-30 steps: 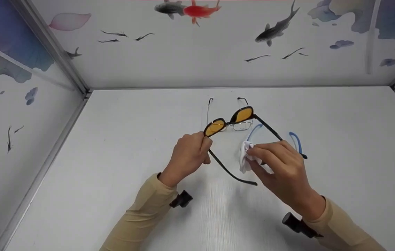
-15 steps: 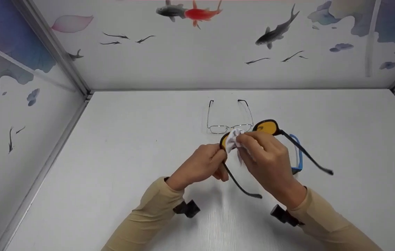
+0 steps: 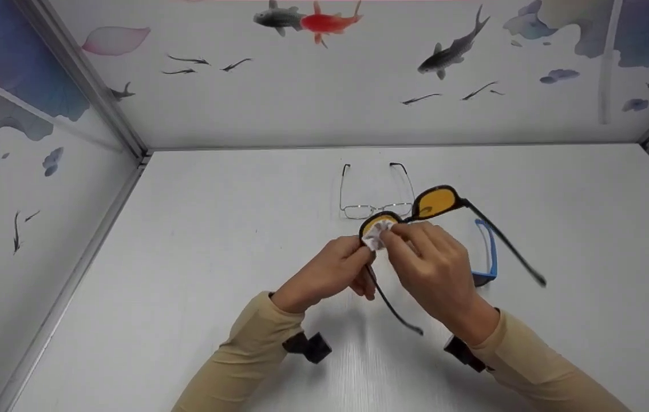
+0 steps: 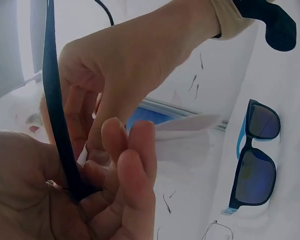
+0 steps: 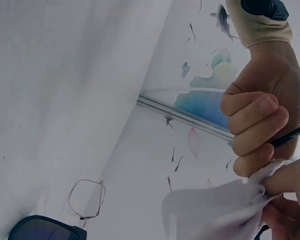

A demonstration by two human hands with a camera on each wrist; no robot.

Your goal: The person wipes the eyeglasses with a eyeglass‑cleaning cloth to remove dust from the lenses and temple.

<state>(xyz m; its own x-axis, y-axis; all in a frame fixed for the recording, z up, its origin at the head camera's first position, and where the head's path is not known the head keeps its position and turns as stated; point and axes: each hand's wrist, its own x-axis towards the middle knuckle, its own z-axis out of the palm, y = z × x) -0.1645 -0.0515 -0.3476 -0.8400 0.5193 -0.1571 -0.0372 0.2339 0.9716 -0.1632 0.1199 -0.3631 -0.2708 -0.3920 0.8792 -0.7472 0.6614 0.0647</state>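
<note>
Black-framed sunglasses with yellow lenses (image 3: pixel 438 203) are held above the table, temples unfolded toward the person. My left hand (image 3: pixel 327 272) grips them at the outer edge of the left lens, near the hinge. A white cloth (image 3: pixel 375 236) is pinched in my right hand (image 3: pixel 436 269) and lies against that lens, covering most of it. In the left wrist view a black temple (image 4: pixel 57 105) rises past the left fingers. The right wrist view has the cloth (image 5: pixel 210 210) hanging from the right fingers, just below the curled left hand (image 5: pixel 265 105).
Wire-rimmed eyeglasses (image 3: pixel 359 212) lie farther back on the white table (image 3: pixel 216 229). Blue-and-black sunglasses (image 3: pixel 491 257) rest to the right, partly hidden behind the right hand; their dark lenses (image 4: pixel 257 177) show in the left wrist view. Printed wall panels (image 3: pixel 359 86) stand behind and at the left.
The yellow-lensed sunglasses have shifted right and nearer, with the left hand. The right hand has brought the cloth from beside them onto the left lens, and the cloth has moved slightly down-left across it.
</note>
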